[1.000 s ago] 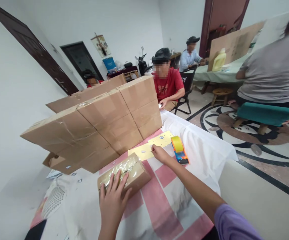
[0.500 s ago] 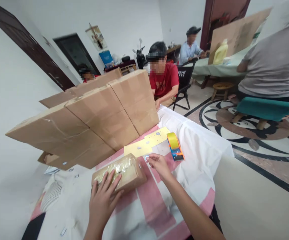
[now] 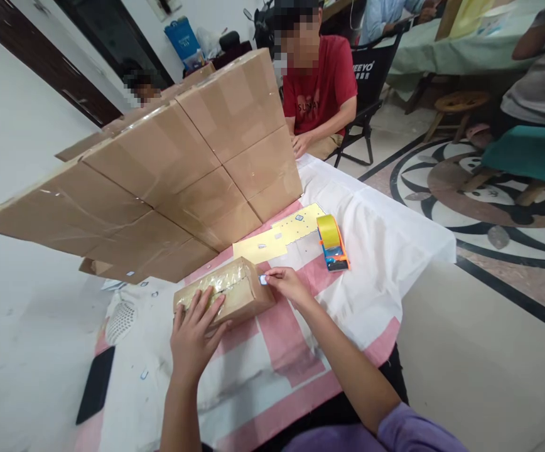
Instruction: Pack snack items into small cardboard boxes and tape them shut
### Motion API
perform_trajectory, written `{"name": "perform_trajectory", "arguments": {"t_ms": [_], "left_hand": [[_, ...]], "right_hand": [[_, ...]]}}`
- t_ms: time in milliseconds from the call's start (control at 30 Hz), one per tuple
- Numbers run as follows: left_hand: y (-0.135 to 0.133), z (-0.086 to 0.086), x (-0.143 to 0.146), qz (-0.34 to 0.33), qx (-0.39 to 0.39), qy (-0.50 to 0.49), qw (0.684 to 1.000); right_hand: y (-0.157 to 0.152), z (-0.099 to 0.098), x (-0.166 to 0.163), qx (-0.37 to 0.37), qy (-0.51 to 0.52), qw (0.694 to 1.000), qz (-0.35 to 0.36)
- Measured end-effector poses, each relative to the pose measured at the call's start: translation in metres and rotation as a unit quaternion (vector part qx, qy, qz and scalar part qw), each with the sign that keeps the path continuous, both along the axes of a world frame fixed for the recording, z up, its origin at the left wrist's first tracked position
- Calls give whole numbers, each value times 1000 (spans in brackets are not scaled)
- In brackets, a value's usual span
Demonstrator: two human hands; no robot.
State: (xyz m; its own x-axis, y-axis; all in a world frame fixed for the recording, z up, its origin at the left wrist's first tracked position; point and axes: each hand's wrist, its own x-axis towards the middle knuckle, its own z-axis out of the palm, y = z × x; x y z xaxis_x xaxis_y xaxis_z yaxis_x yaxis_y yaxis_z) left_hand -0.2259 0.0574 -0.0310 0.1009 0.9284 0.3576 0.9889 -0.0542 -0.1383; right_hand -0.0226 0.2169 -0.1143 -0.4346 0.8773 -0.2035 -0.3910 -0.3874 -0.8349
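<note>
A small brown cardboard box (image 3: 235, 300), sealed along the top with clear tape, lies on the pink-and-white cloth. My left hand (image 3: 196, 336) rests flat on its near end with fingers spread. My right hand (image 3: 287, 284) pinches a small white sticker (image 3: 264, 280) at the box's right end. Just beyond the box lie yellow sticker sheets (image 3: 277, 236) with a few small labels on them. A yellow tape roll in an orange and blue dispenser (image 3: 331, 242) sits to the right of the sheets.
A wall of large taped cardboard boxes (image 3: 169, 169) stands across the table behind the small box. A black phone (image 3: 96, 385) lies at the table's left edge. A person in a red shirt (image 3: 317, 88) sits beyond the boxes; others sit at a far table.
My right hand left the yellow sheet with a small sticker and brought it to the box's right end. The view tilted down. My left hand stayed on the box.
</note>
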Motion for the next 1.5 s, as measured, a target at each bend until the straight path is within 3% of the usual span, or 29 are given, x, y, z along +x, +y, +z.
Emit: {"name": "perform_trajectory", "arguments": {"t_ms": [567, 833, 1000, 1233, 1500], "left_hand": [[3, 5, 3, -8, -3, -1, 1000], [2, 7, 5, -17, 0, -5, 1000], [1, 3, 4, -6, -2, 5, 1000], [1, -8, -9, -31, 11, 45, 998], [3, -26, -32, -45, 19, 95, 994]], "right_hand": [[6, -17, -21, 70, -43, 996, -26], [-16, -17, -12, 178, -117, 976, -52], [-31, -24, -10, 243, -112, 963, 16], [-48, -22, -1, 273, -106, 956, 15], [-36, -28, 0, 232, -88, 968, 47]]}}
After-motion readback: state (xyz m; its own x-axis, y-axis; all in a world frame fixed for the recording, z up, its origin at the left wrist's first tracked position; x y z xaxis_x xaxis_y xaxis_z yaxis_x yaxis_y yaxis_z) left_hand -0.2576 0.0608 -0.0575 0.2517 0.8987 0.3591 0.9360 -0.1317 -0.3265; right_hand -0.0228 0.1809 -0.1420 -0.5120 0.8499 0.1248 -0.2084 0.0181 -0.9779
